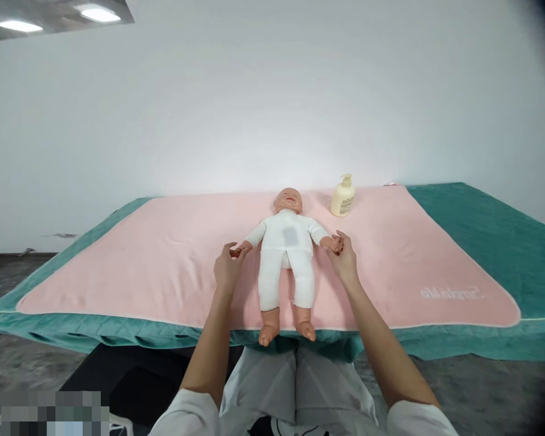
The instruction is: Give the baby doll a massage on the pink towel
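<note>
The baby doll [287, 242] is laid face-up on a pink blanket [172, 260], its hands held in the narrow grip of left hand [228, 266] and right hand [344, 261].

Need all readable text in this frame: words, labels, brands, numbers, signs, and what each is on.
Nothing is clear enough to quote.
Pink mat: pale lettering near its front right corner, blurred and seemingly reversed; unreadable.
Pump bottle: small dark print on its front; too small to read.
Doll: no lettering visible.
</note>
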Available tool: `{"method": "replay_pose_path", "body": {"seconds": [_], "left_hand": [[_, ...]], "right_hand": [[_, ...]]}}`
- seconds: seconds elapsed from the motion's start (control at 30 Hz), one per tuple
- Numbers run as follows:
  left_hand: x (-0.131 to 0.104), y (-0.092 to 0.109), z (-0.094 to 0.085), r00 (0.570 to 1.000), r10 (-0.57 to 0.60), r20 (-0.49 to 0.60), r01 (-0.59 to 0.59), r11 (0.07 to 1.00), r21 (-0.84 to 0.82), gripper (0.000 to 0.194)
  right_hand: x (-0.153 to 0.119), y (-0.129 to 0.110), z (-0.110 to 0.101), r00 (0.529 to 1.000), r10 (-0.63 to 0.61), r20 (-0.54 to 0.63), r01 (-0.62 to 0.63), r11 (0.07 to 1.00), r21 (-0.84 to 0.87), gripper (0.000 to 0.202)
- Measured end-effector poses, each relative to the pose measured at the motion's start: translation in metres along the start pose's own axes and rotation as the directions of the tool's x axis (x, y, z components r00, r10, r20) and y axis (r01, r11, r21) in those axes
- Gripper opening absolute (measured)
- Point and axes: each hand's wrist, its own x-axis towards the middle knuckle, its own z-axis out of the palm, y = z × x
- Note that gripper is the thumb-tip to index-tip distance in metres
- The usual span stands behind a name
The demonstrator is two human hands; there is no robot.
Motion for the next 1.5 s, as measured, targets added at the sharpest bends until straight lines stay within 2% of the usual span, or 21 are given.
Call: {"method": "replay_pose_path", "body": {"seconds": [0.13, 0.27, 0.37, 0.57, 0.83, 1.0, 1.07, 1.37, 1.5], "left_hand": [[-0.013, -0.01, 0.013, 0.999, 0.008, 0.048, -0.006, 0.999, -0.051, 0.029], [-0.016, -0.017, 0.023, 0.995, 0.095, 0.015, -0.095, 0.995, -0.039, 0.026], [-0.017, -0.018, 0.026, 0.993, 0.114, -0.009, -0.114, 0.993, -0.001, 0.024], [-0.021, -0.015, 0.025, 0.993, 0.118, -0.01, -0.117, 0.993, 0.028, 0.024], [-0.022, -0.02, 0.025, 0.99, 0.138, 0.01, -0.138, 0.989, 0.045, 0.033], [-0.025, -0.026, 0.028, 0.982, 0.19, -0.001, -0.189, 0.98, 0.068, 0.065], [-0.028, -0.028, 0.029, 0.978, 0.21, -0.012, -0.208, 0.975, 0.073, 0.071], [-0.034, -0.027, 0.029, 0.983, 0.181, -0.042, -0.18, 0.983, 0.033, 0.062], [-0.03, -0.03, 0.034, 0.979, 0.173, -0.106, -0.169, 0.985, 0.046, 0.061]], "right_hand": [[-0.021, 0.008, 0.009, 0.998, -0.049, 0.033, 0.052, 0.995, -0.085, 0.058], [-0.034, 0.013, 0.013, 0.986, -0.154, 0.068, 0.166, 0.959, -0.229, 0.05], [-0.038, 0.014, 0.016, 0.973, -0.223, 0.062, 0.23, 0.911, -0.343, 0.048], [-0.041, 0.017, 0.019, 0.97, -0.243, 0.007, 0.217, 0.85, -0.479, 0.05], [-0.041, 0.018, 0.018, 0.97, -0.243, -0.015, 0.207, 0.854, -0.477, 0.051], [-0.04, 0.021, 0.021, 0.962, -0.261, -0.076, 0.181, 0.826, -0.533, 0.067], [-0.04, 0.022, 0.021, 0.962, -0.258, -0.086, 0.169, 0.816, -0.553, 0.071], [-0.039, 0.025, 0.021, 0.96, -0.254, -0.117, 0.162, 0.848, -0.505, 0.062], [-0.039, 0.023, 0.021, 0.959, -0.242, -0.146, 0.146, 0.868, -0.475, 0.051]]}}
